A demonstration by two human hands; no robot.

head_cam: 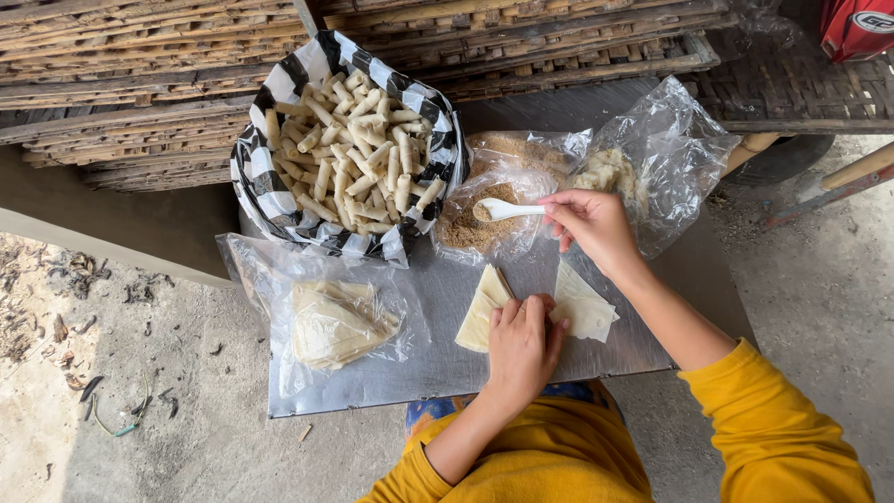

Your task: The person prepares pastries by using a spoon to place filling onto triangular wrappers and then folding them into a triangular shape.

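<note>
At ten o'clock, a checkered bag [270,200] holds many finished rolls [354,154]. The left hand [521,345] presses flat, grip open, on a wrapper [480,312] on the table [419,359]; the right hand [591,224] pinches a white spoon [507,210] over the filling [470,228]; this wrapper remains unfilled.

At twelve o'clock the bag [270,200] wore a black-and-white check, and the rolls [349,149] heaped in it were pale cream. The spoon [507,210] was white, its bowl over brown crumbly filling [475,228] in a clear plastic bag. The wrappers [480,312] at six o'clock were pale yellow, as was the stack [335,321] at nine o'clock under clear film. The worktop [419,373] was dull grey metal. The sleeves [773,428] were mustard yellow. At two o'clock a red object [857,28] showed.
</note>
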